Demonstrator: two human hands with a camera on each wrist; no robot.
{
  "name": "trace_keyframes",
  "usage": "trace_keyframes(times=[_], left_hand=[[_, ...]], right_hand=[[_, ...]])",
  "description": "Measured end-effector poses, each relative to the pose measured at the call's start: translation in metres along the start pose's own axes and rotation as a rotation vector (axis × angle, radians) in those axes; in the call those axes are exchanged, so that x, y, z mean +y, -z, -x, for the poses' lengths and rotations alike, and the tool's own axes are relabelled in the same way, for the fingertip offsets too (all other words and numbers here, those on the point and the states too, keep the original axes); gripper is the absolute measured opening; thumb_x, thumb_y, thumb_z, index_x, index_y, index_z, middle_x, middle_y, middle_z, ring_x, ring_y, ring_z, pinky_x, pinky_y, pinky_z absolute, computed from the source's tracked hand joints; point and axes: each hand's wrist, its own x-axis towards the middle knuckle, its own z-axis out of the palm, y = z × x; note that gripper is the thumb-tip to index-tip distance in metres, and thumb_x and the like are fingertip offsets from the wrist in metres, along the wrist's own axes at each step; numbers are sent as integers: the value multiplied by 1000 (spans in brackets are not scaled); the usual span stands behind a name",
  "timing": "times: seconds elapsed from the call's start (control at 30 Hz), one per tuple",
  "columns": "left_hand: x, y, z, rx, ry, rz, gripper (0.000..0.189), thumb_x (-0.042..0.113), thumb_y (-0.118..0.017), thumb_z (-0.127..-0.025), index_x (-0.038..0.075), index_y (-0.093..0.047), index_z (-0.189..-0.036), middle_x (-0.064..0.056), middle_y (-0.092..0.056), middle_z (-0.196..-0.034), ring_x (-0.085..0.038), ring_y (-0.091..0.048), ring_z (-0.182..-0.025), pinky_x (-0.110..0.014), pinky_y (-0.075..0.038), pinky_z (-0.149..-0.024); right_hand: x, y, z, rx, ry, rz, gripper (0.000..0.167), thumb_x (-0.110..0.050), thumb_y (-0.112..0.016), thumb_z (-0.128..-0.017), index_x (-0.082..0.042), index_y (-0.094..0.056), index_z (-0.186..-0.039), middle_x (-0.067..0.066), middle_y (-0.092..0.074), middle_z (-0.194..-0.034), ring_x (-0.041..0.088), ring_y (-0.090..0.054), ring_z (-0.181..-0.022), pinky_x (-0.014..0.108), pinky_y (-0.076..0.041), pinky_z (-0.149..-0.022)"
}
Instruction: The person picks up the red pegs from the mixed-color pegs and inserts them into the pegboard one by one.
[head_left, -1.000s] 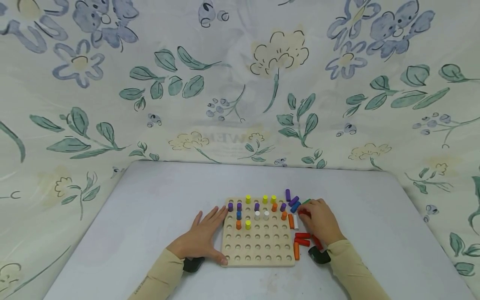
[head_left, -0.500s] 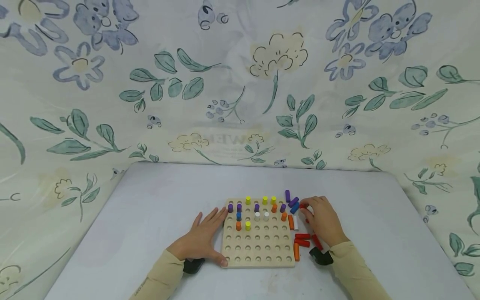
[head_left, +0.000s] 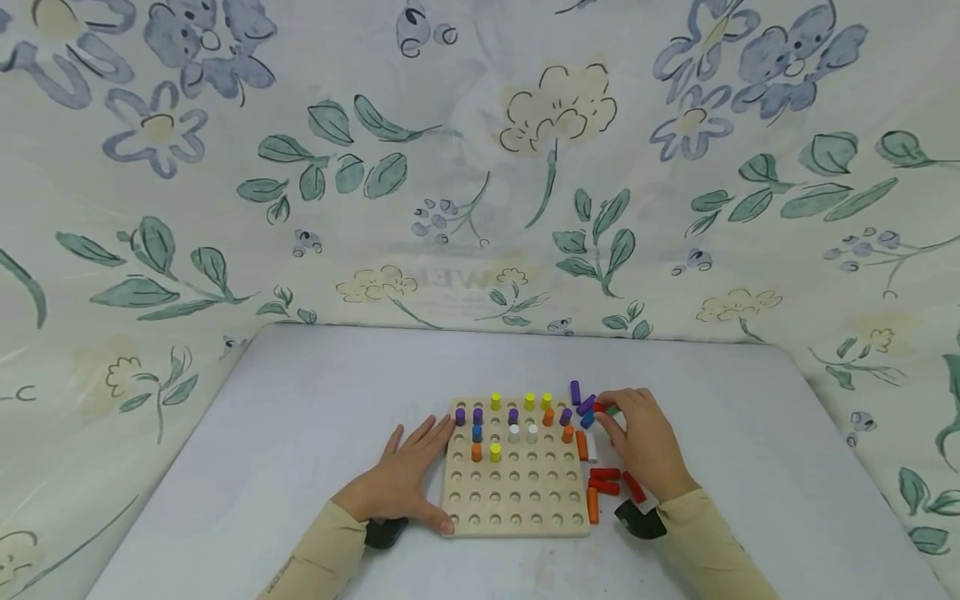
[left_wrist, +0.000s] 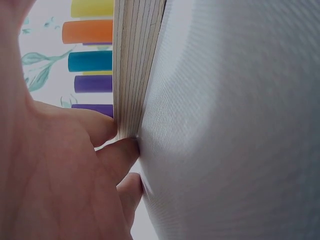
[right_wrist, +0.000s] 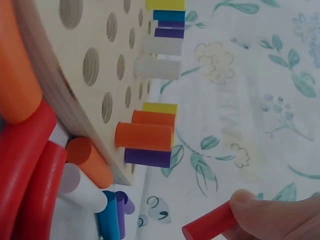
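Observation:
A wooden pegboard [head_left: 513, 496] with rows of round holes lies on the table, several colored pegs upright in its far half. My left hand [head_left: 401, 479] rests flat along the board's left edge, fingers spread and thumb at the near corner. In the left wrist view, its fingertips [left_wrist: 122, 155] touch the table beside the board's layered side. At the far right corner, my right hand [head_left: 648, 446] pinches a red peg [right_wrist: 210, 223] between thumb and fingers. That peg is tilted and raised over the loose blue peg [head_left: 588, 420] and purple peg [head_left: 587, 405]. A green peg [head_left: 612, 410] shows partly behind the fingers.
Loose pegs lie along the board's right side: an orange peg [head_left: 581, 445], a white peg [head_left: 592, 447], several red ones [head_left: 604, 473] and another orange peg [head_left: 592, 505]. A purple peg [head_left: 575, 392] lies farther back. Patterned cloth [head_left: 450, 167] hangs behind the table.
My right hand has drawn a red peg up from the loose pegs and shifted slightly away from me, then left toward the blue peg. The left hand has stayed in place.

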Motion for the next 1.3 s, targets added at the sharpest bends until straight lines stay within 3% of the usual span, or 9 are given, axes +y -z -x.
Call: trace_keyframes(times=[0.63,0.83,1.3], left_hand=[[-2,-1,-1,2,-20,-1,141,64,-89,-58,4,-15,-161,-12,-14,-168,-33,-3,-155,-62,9,-119],[-4,-3,-2,0,-19,-8,141,64,-89,-58,5,-14,-161,-11,-13,-168,-32,-3,-155,-61,10,-119],[-5,-3,0,7,-10,11,140,65,-89,-58,7,-14,-162,-10,-13,-168,-32,-2,-155,-61,11,-119]], right_hand=[[-25,-4,13,110,116,-88,27,-9,-78,-88,-5,-68,-113,7,-66,-106,24,-58,-102,40,-59,-86],[-30,-12,17,115,137,-117,29,-6,-79,-86,-5,-68,-113,7,-65,-104,24,-59,-101,41,-58,-88],[-48,-26,20,107,245,-168,27,-7,-81,-85,-8,-68,-109,1,-66,-101,20,-58,-93,29,-55,-76]])
